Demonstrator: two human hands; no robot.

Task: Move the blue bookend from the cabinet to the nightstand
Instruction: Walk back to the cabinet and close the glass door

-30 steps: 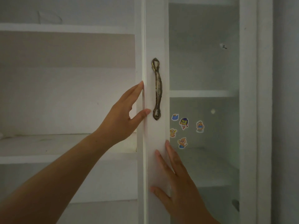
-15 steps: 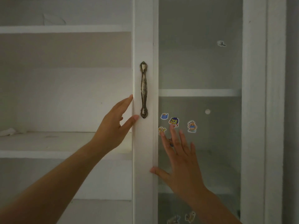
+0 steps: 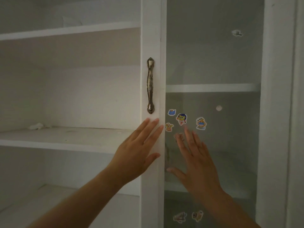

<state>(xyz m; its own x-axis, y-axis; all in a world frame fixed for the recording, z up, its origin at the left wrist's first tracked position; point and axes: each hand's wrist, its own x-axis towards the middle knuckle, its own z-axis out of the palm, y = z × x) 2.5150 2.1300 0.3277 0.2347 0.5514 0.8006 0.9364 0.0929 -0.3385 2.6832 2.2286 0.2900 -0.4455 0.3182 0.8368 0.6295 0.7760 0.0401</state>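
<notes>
I face a white cabinet with open shelves on the left and a glass-paned sliding door on the right. My left hand lies flat on the door's white frame just below the bronze handle, fingers spread. My right hand is flat against the glass pane, fingers apart, below several cartoon stickers. Neither hand holds anything. No blue bookend shows on the shelves, and no nightstand is in view.
A small crumpled white scrap lies on the middle left shelf. Behind the glass are more white shelves. Two more stickers sit low on the pane. The cabinet's right post stands at the right.
My left hand has come off the door's edge and dropped to lie flat on the frame below the handle. My right hand slid right onto the glass.
</notes>
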